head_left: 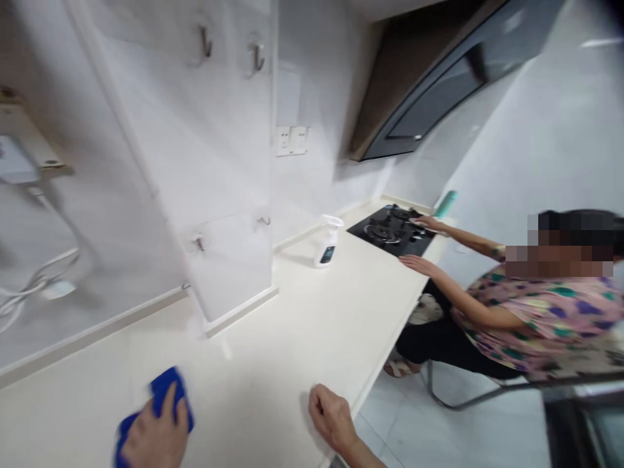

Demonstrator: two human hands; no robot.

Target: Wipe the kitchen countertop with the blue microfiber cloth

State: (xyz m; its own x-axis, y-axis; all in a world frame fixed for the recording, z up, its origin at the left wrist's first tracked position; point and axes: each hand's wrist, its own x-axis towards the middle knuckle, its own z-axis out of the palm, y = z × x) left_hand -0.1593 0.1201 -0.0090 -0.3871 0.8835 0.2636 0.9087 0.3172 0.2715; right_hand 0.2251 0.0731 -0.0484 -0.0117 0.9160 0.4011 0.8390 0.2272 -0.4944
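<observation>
Blue cloth (164,382) observed on the counter (258,383) at lower left, long axis slanting from lower left toward the wall at upper right, gripped beneath the left hand (158,434); right hand (331,416) curled into a loose fist near the front edge.

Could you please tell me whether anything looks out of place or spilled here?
I see no spill; the spray bottle stands upright on the counter. Only the white cables at far left look untidy, bunched loosely rather than neatly tied.
</observation>
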